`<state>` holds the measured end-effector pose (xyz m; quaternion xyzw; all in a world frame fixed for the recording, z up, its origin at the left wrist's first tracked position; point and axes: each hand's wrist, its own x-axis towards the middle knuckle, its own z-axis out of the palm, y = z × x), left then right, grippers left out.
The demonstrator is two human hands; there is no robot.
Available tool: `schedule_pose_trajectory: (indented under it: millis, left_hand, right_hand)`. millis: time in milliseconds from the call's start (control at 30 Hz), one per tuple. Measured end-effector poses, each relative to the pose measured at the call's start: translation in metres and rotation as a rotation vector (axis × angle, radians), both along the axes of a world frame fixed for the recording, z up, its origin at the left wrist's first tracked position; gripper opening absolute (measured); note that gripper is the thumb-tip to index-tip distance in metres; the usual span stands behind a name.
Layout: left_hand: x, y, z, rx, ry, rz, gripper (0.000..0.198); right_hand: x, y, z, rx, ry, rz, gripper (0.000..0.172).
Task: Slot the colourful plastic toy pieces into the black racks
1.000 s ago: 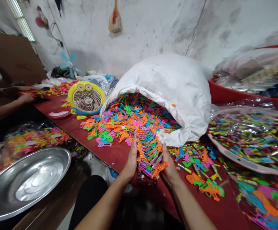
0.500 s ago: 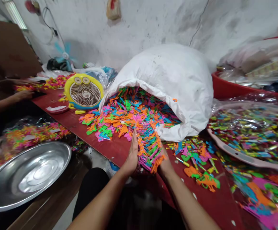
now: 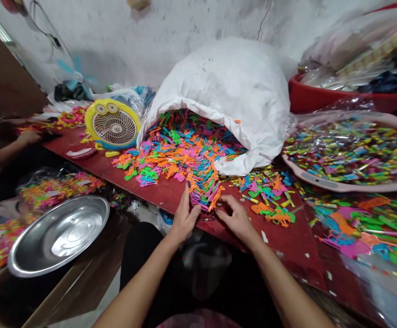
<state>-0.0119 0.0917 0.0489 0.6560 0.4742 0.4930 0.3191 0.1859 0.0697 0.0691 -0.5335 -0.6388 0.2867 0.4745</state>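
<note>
A neat row of small plastic toy pieces (image 3: pixel 203 187), pistol-like in outline and pink, orange, green and blue, lies at the table's near edge. My left hand (image 3: pixel 185 216) rests along the row's left side, fingers stretched out and thumb at the near end. At the lower right of the row is my right hand (image 3: pixel 235 217), its fingers bent and apart, close to an orange piece; whether it touches is unclear. Behind the row, a loose heap of the same pieces (image 3: pixel 171 152) spills from a big white sack (image 3: pixel 225 77).
A yellow fan (image 3: pixel 114 125) stands left of the sack on the red table (image 3: pixel 143 198). A metal basin (image 3: pixel 61 237) is lower left, near a co-worker's hand (image 3: pixel 29 136). On the right sit a pink tub (image 3: pixel 321 180) of small tubes and a red tub (image 3: pixel 331 98).
The view has shifted, so the scene sits higher. My right hand has drawn back from the row's right side, fingers now bent; my left thumb has come round to the near end.
</note>
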Motion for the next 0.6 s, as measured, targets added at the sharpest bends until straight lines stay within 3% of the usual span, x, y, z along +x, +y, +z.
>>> schedule_pose_trajectory:
  millis: [167,233,333,400,500,600]
  left_hand:
    - [0.009,-0.002,0.005,0.011,0.134,-0.04,0.065]
    - [0.011,-0.002,0.005,0.008,0.161,-0.041,0.072]
    - [0.015,-0.003,0.003,0.002,0.198,-0.013,0.089]
    - [0.018,-0.004,0.002,0.007,0.208,0.041,0.086]
    - [0.021,-0.004,0.0,0.034,0.236,0.099,0.075]
    - [0.023,-0.003,-0.002,0.06,0.277,0.117,0.068]
  right_hand:
    - [-0.02,0.008,-0.006,-0.027,0.132,-0.083,0.012]
    - [-0.024,0.012,-0.008,-0.014,0.167,-0.107,0.01]
    - [-0.027,0.01,-0.01,0.025,0.101,-0.136,0.007]
    - [-0.025,0.0,-0.009,0.056,0.015,-0.129,0.014]
    - [-0.009,-0.024,-0.002,0.103,-0.106,-0.102,0.03]
    - [0.031,-0.053,0.011,0.166,-0.277,-0.195,0.029]
